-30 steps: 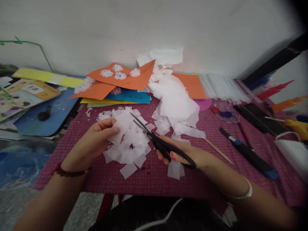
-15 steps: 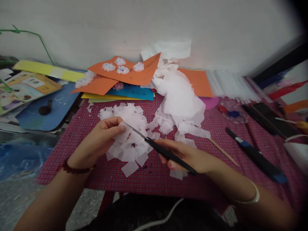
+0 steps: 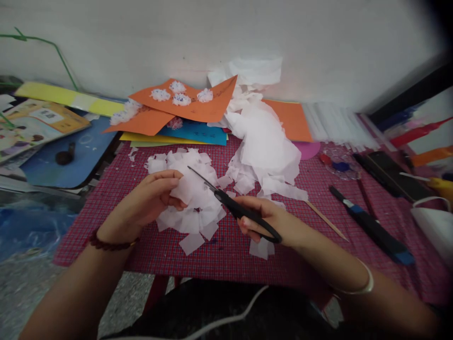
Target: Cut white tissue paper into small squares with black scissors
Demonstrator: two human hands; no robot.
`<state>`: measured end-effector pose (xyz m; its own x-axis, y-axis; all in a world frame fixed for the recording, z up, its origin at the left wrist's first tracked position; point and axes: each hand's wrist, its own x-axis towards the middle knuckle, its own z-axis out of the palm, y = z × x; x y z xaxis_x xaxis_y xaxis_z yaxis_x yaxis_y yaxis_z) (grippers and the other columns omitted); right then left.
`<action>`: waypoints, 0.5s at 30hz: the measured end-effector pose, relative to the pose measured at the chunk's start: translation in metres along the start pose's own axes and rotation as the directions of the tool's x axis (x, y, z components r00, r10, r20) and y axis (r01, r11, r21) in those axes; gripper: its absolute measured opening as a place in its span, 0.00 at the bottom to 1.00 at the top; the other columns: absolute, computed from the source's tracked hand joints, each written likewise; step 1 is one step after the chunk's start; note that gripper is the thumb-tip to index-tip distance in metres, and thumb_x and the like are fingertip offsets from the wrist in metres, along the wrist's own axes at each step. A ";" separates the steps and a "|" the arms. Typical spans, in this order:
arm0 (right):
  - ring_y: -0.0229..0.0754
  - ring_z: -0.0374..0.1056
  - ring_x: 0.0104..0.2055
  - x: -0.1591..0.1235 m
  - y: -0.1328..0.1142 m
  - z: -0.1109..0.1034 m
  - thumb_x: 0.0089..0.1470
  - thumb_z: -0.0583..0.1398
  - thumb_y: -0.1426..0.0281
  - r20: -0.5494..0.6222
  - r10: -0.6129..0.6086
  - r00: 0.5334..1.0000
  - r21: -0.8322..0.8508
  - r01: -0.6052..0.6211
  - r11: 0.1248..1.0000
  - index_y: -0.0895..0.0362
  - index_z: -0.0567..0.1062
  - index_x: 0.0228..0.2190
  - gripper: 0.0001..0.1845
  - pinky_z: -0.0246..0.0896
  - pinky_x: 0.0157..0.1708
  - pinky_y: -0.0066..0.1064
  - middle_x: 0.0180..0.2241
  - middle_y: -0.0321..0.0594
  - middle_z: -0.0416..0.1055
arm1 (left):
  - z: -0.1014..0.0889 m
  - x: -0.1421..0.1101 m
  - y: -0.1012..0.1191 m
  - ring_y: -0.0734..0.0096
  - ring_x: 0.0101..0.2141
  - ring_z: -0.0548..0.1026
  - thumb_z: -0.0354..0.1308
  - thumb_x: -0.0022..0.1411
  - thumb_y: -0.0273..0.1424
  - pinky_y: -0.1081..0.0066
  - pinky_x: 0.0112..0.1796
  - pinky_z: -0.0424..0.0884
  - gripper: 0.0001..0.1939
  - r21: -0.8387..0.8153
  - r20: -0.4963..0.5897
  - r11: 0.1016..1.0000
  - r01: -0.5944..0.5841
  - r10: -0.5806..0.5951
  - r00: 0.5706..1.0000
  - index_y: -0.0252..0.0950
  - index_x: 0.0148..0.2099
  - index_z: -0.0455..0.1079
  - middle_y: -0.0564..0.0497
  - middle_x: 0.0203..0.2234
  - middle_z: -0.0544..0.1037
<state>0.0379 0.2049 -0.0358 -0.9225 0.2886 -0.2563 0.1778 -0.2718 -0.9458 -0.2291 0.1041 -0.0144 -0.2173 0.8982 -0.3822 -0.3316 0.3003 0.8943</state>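
My right hand is closed round the handles of black scissors, whose blades point up and left over the scraps. Just left of the blade tips, my left hand has its fingertips together on a small piece of thin white paper. The blades are apart from that piece. Under both hands lies a loose heap of cut white paper squares. Larger sheets of white tissue paper are piled beyond my right hand, with a few squares near their lower edge.
Orange cards with white tufts lie at the back against the wall. On the right are a thin wooden stick, a black-and-blue tool and a dark phone-like object. A blue board and a book lie left.
The scissors have come away from the paper at my left fingertips, and their blades have moved slightly right and up. My left hand has turned a little, its lower fingers now showing.
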 end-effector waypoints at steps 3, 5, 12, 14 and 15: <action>0.30 0.60 0.24 0.000 0.000 -0.003 0.57 0.67 0.50 0.030 -0.040 0.999 -0.013 0.040 0.999 0.58 0.68 0.57 0.35 0.56 0.21 0.24 0.31 0.32 0.65 | -0.006 -0.002 0.000 0.73 0.17 0.74 0.72 0.42 0.30 0.79 0.20 0.69 0.09 0.045 -0.020 0.999 0.012 -0.011 1.000 0.35 0.24 0.74 0.49 0.16 0.76; 0.32 0.63 0.29 0.000 -0.004 -0.005 0.57 0.66 0.47 0.085 -0.065 0.994 -0.044 0.069 0.997 0.59 0.67 0.56 0.37 0.62 0.27 0.26 0.33 0.35 0.65 | -0.007 -0.004 0.000 0.75 0.17 0.73 0.71 0.43 0.29 0.80 0.21 0.68 0.09 0.042 -0.058 0.999 -0.022 0.025 0.998 0.35 0.24 0.73 0.50 0.16 0.76; 0.38 0.63 0.35 -0.007 -0.017 -0.007 0.57 0.61 0.41 0.171 -0.040 0.984 -0.119 0.061 0.991 0.58 0.70 0.52 0.37 0.65 0.34 0.30 0.36 0.39 0.66 | -0.001 -0.003 0.003 0.75 0.22 0.74 0.68 0.42 0.25 0.77 0.24 0.71 0.07 -0.101 -0.222 0.964 -0.248 0.221 0.950 0.37 0.24 0.72 0.54 0.21 0.77; 0.38 0.63 0.34 -0.007 -0.016 -0.006 0.57 0.62 0.41 0.195 -0.006 0.981 -0.105 0.027 0.994 0.58 0.67 0.56 0.39 0.64 0.33 0.30 0.36 0.38 0.65 | -0.002 -0.002 0.002 0.74 0.22 0.74 0.69 0.43 0.25 0.76 0.25 0.72 0.07 -0.102 -0.216 0.963 -0.248 0.222 0.951 0.37 0.25 0.73 0.53 0.21 0.77; 0.37 0.63 0.34 -0.007 -0.015 -0.005 0.57 0.63 0.42 0.206 0.006 0.979 -0.102 0.015 0.995 0.58 0.66 0.57 0.40 0.64 0.33 0.30 0.36 0.38 0.65 | -0.003 -0.002 0.001 0.74 0.23 0.74 0.69 0.43 0.26 0.76 0.25 0.72 0.07 -0.088 -0.196 0.967 -0.240 0.220 0.956 0.37 0.25 0.73 0.53 0.22 0.78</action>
<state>0.0434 0.2121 -0.0206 -0.9721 0.0918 -0.2160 0.1980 -0.1727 -0.9649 -0.2313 0.1018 -0.0135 -0.4605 0.8614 -0.2143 -0.3495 0.0460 0.9358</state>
